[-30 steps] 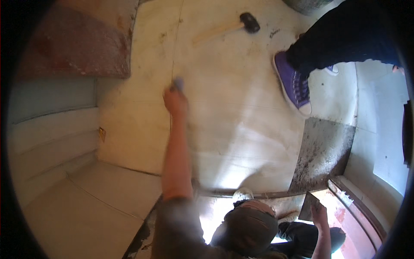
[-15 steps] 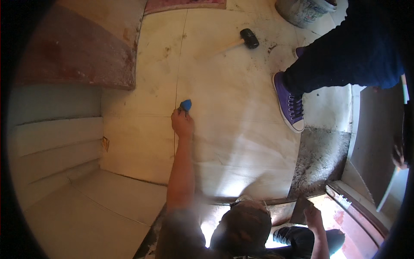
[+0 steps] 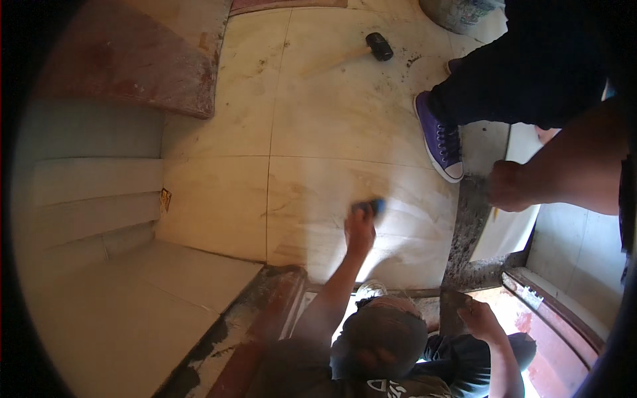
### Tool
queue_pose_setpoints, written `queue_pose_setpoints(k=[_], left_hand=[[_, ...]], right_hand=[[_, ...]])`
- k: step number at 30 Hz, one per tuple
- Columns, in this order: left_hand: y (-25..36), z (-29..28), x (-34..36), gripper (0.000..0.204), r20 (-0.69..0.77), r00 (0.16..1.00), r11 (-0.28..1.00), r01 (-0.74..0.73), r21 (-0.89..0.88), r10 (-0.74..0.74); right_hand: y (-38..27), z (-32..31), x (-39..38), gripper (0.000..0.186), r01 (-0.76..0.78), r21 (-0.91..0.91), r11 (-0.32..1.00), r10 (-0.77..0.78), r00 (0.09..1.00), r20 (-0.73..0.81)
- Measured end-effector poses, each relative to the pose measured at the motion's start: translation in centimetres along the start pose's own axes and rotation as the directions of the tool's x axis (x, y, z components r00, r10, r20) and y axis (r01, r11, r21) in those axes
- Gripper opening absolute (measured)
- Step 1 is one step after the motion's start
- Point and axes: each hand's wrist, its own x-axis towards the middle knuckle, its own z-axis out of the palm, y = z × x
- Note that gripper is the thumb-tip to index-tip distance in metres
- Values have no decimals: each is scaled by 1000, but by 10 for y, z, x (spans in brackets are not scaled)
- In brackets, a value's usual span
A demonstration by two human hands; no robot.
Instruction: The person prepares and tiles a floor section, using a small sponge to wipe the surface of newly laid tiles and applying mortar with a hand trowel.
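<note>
My right hand (image 3: 509, 186) comes in from the right edge with its fingers curled over the top corner of a white tile (image 3: 514, 229), which lies beside a strip of dark mortar (image 3: 468, 229). My left hand is out of view. Below me a crouching co-worker in a dark cap (image 3: 385, 335) stretches one hand (image 3: 359, 231) forward and presses a blue sponge (image 3: 371, 207) on the cream floor tiles (image 3: 318, 132). The co-worker's other hand (image 3: 479, 317) holds a dark flat object low at the right.
A black-headed mallet (image 3: 371, 48) with a wooden handle lies on the far tiles. A leg in dark trousers with a purple sneaker (image 3: 439, 142) stands at the right. A grey bucket (image 3: 458, 12) is at the top. Pale steps (image 3: 93, 199) and a reddish slab (image 3: 133, 60) lie left.
The co-worker's hand has drawn the blue sponge back toward them and to the right. My right arm has come in from the right edge onto the white tile.
</note>
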Motion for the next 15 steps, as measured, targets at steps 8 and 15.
queue_pose_setpoints(k=[8, 15], left_hand=[[-186, -109, 16, 22, -865, 245, 569, 821, -55, -437], [-48, 31, -18, 35, -321, 931, 976, -120, 182, 174]], right_hand=[[76, 8, -39, 24, -112, 103, 988, 127, 979, -161], [104, 22, -26, 26, 61, -74, 995, -72, 984, -163]])
